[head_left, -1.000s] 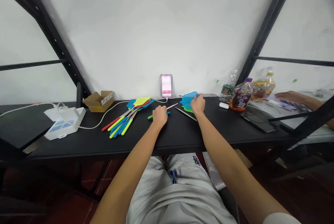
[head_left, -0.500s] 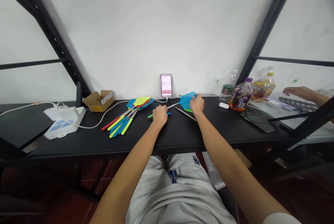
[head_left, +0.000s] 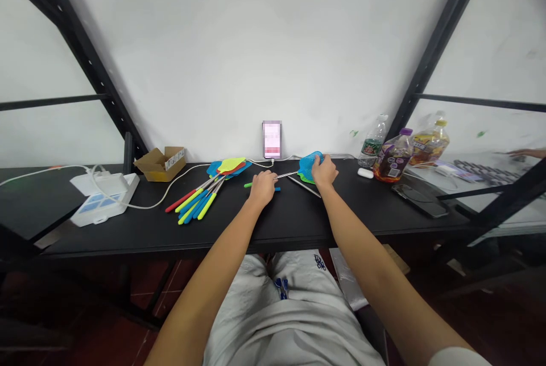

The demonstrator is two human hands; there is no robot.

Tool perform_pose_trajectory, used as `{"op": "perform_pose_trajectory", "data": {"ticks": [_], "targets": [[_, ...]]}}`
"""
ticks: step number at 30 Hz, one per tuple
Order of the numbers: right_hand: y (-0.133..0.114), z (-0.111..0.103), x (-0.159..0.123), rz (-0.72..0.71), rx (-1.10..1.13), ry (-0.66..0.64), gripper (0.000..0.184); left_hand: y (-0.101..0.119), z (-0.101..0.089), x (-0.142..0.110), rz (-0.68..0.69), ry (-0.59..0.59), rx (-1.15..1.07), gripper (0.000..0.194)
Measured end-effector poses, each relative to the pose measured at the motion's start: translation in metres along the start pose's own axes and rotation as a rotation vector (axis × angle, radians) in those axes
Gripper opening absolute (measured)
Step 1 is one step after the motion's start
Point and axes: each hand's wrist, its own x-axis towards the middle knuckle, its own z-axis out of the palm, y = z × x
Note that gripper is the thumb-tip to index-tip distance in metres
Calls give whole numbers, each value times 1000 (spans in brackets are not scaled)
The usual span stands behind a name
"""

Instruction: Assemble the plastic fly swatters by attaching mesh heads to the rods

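Observation:
My left hand (head_left: pixel 263 187) is closed around a thin metal rod (head_left: pixel 286 175) that points right. The rod's tip meets the neck of a blue mesh fly swatter head (head_left: pixel 310 165), and my right hand (head_left: pixel 325 171) grips that head by its right side. Under the blue head shows part of a green mesh swatter head (head_left: pixel 305 178). A second metal rod (head_left: pixel 305 187) lies slanted on the table just below. By my left hand, a green handle end (head_left: pixel 248 185) pokes out on one side and a blue handle end (head_left: pixel 277 188) on the other; my fingers hide the rest.
Several fly swatters (head_left: pixel 205 192) lie fanned out at left on the black table (head_left: pixel 170 241). Behind them stand an open cardboard box (head_left: pixel 160 166) and a white case (head_left: pixel 104 198) with cables. A lit phone (head_left: pixel 272 140) leans on the wall. Bottles (head_left: pixel 394 156) and a dark phone (head_left: pixel 420 200) are at right.
The rod's tip and the blue swatter head, apart one second ago, have come together. My left hand has shifted slightly right. At far right, another person's hand has drawn back.

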Motion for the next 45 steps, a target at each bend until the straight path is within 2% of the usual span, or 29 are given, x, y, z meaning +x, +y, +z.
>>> {"op": "perform_pose_trajectory", "data": {"ticks": [17,26,32,36,38,40,45], "targets": [[-6,3,-7,-38,58,-12,42,1,-3,-1,2,24,14,29],[-10,0,-11,-96,70,-29,51,-1,-2,-2,-13,90,22,29],[-10,2,-10,-143,99,-98,58,0,-2,-2,-34,140,43,30],[-13,2,-12,-131,151,13,63,3,-6,-2,-104,198,15,30],[-15,3,-13,-103,232,25,58,5,-8,-2,-135,229,-5,30],[-17,4,-16,-112,370,-96,50,5,-9,-2,-160,262,-17,30],[-26,16,-34,-297,698,-701,48,6,-11,-2,-193,326,-69,32]]}}
